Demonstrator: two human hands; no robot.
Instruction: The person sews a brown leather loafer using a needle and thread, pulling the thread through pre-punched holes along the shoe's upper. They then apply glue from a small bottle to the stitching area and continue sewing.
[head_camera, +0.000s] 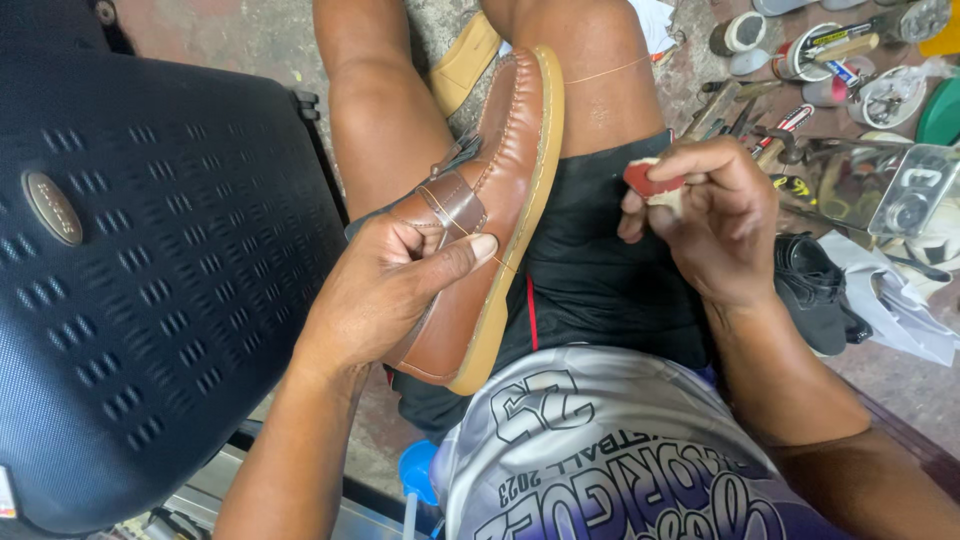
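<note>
Resting on its side across the person's lap, the brown leather loafer with a tan rubber sole is the landmark for everything else. The left hand wraps over the loafer's upper near the strap, its fingers closed around the shoe and the thumb stretched flat along the leather toward the sole edge. A thin tan thread runs from the loafer across the bare knee just beyond its toe. To the right of the loafer, over the black shorts, the right hand is curled, with thumb and fingertips pinching a small red and pale lump. Farther right of the loafer, a scatter of metal hand tools and small tins lies on the ground. Left of the loafer stands a dark perforated plastic chair.
</note>
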